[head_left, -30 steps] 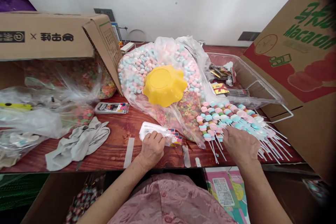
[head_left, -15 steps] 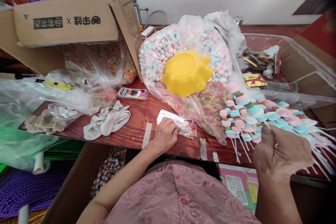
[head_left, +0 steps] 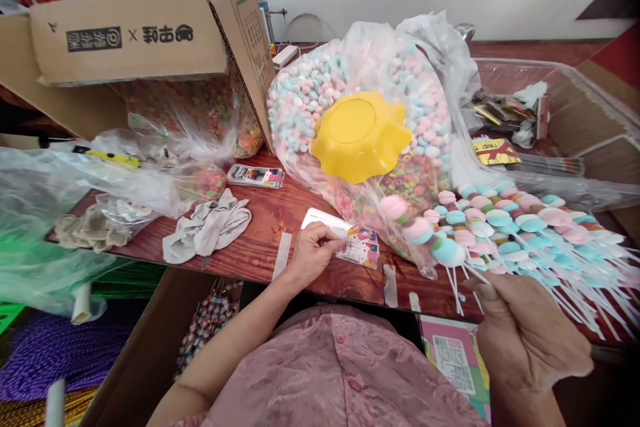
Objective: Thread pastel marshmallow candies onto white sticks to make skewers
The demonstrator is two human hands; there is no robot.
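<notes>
My right hand (head_left: 530, 327) pinches the white stick of a marshmallow skewer (head_left: 445, 250), whose pink, blue and brown pieces point left over the table. Beside it lies a pile of similar skewers (head_left: 520, 217), sticks toward the lower right. My left hand (head_left: 315, 250) rests at the table's front with thumb and forefinger closed at the edge of a printed plastic bag (head_left: 363, 247). That bag lies on a small stack with a white upper part (head_left: 325, 219). Exactly how much of the bag the fingers grip is hidden.
A yellow wavy-edged bowl (head_left: 360, 137) sits upside down on large clear bags of marshmallows (head_left: 300, 93) and ring candies. Left are a cardboard box (head_left: 130, 33), grey gloves (head_left: 207, 227) and a small printed pack (head_left: 255, 175). A clear bin (head_left: 550, 67) stands at right.
My right hand has drawn one skewer out of the pile, leftward and toward me. My left fingers have shifted slightly, and the printed bags lie more spread out.
</notes>
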